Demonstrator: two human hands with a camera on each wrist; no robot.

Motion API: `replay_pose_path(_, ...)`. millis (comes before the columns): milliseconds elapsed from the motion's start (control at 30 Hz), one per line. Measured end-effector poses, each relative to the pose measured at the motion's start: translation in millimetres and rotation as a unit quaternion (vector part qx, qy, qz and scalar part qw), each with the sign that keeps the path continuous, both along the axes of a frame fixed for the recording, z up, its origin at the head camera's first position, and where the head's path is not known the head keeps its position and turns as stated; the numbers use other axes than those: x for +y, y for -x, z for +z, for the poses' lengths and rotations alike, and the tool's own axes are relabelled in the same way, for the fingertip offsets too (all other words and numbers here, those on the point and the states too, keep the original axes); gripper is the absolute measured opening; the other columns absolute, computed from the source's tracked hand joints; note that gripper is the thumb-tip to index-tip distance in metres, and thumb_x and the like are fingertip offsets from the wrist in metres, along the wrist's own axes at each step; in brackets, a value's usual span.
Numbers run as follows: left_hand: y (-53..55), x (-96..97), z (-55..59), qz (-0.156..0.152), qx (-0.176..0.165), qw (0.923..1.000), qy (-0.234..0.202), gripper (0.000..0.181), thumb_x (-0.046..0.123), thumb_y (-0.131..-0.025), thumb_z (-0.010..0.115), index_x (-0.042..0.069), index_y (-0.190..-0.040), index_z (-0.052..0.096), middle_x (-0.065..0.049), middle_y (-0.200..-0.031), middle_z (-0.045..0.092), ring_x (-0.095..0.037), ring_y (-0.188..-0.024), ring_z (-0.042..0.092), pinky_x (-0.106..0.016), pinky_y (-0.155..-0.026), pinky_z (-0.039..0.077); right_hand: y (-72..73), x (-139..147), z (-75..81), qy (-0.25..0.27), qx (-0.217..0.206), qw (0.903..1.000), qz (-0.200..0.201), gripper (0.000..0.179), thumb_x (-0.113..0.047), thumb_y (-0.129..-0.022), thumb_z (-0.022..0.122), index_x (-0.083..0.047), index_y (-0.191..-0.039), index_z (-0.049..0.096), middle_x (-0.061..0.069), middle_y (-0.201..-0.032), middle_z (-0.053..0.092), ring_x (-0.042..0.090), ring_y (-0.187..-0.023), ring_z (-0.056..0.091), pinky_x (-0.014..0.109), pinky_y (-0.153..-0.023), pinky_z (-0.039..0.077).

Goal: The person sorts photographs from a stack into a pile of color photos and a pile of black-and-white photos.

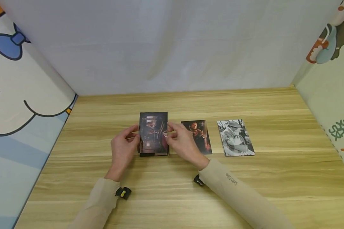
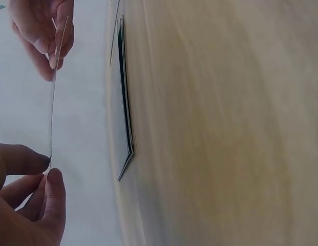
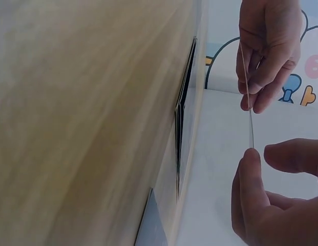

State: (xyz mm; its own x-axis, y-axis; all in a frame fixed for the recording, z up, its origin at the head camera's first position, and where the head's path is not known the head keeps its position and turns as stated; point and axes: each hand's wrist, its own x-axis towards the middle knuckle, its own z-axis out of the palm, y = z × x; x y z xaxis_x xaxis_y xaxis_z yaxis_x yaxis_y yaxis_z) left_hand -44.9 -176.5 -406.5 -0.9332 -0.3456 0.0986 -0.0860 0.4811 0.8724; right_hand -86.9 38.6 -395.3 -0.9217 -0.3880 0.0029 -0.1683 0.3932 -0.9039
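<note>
In the head view my left hand and right hand hold a dark photo card by its two side edges. The wrist views show this card edge-on and raised off the table. My left thumb and fingers pinch one edge. At the other edge, a fingertip of my right hand meets the card, and the thumb stands slightly off it in the right wrist view. Beneath lies a small stack of cards, mostly hidden from above by the raised card.
Right of the held card, a dark photo card with two figures lies partly behind my right hand. Farther right is a black-and-white photo card. The wood-grain table meets a pale cloth wall at the back; cartoon-printed panels flank it.
</note>
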Motion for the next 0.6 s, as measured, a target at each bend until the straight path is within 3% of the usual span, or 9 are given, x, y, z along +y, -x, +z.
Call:
replay_pose_path(133,0.5,-1.4,-0.4,-0.002,-0.016,0.9998,0.013,0.037,-0.004,-0.091,0.068,-0.002,-0.127,0.072,-0.017,-0.118,0.074,-0.032,-0.098,0.074,-0.019,-0.077,0.059,0.1,-1.4,0.9,-0.009,0.001,1.0000,0.001,0.058,0.001,-0.092,0.066,0.004,-0.148,0.052,0.016,-0.124,0.063,0.026,-0.104,0.071,0.032,-0.076,0.061)
replay_pose_path(200,0.5,-1.8,-0.6,-0.003,-0.025,0.9996,0.017,0.037,-0.004,-0.090,0.068,-0.002,-0.128,0.071,-0.017,-0.119,0.074,-0.031,-0.099,0.074,-0.023,-0.078,0.060,0.3,-1.9,1.2,-0.015,-0.005,0.9999,0.004,0.057,-0.001,-0.093,0.065,0.004,-0.148,0.052,0.017,-0.125,0.063,0.026,-0.105,0.070,0.042,-0.095,0.056)
replay_pose_path(300,0.3,-2.1,-0.9,-0.006,-0.036,0.9991,0.022,0.038,-0.004,-0.090,0.069,-0.002,-0.128,0.071,-0.017,-0.121,0.074,-0.032,-0.100,0.074,-0.030,-0.081,0.062,0.9,-2.7,1.5,-0.030,-0.013,0.9994,0.012,0.056,-0.004,-0.094,0.064,0.004,-0.148,0.052,0.016,-0.128,0.062,0.026,-0.108,0.070,0.062,-0.120,0.025)
replay_pose_path(400,0.6,-2.5,-1.4,-0.012,-0.046,0.9985,0.027,0.038,-0.003,-0.090,0.069,-0.002,-0.128,0.071,-0.018,-0.122,0.073,-0.032,-0.100,0.074,-0.036,-0.082,0.062,1.5,-3.2,1.2,-0.031,-0.025,0.9990,0.019,0.056,-0.005,-0.095,0.064,0.005,-0.149,0.050,0.016,-0.129,0.061,0.026,-0.110,0.069,0.070,-0.120,-0.001)
replay_pose_path(500,0.8,-2.9,-1.7,-0.017,-0.053,0.9979,0.034,0.038,-0.002,-0.090,0.069,-0.003,-0.128,0.070,-0.020,-0.122,0.072,-0.033,-0.101,0.074,-0.038,-0.083,0.062,2.5,-3.9,0.7,-0.024,-0.046,0.9983,0.029,0.059,-0.005,-0.095,0.064,0.006,-0.151,0.047,0.017,-0.130,0.059,0.029,-0.112,0.068,0.061,-0.121,0.023)
replay_pose_path(600,0.9,-3.2,-1.9,-0.021,-0.060,0.9972,0.040,0.038,0.000,-0.091,0.068,-0.004,-0.129,0.070,-0.021,-0.122,0.072,-0.034,-0.101,0.074,-0.039,-0.083,0.062,4.1,-4.4,0.2,-0.023,-0.068,0.9967,0.039,0.062,-0.005,-0.096,0.064,0.005,-0.154,0.043,0.018,-0.130,0.058,0.032,-0.117,0.065,0.047,-0.104,0.051)
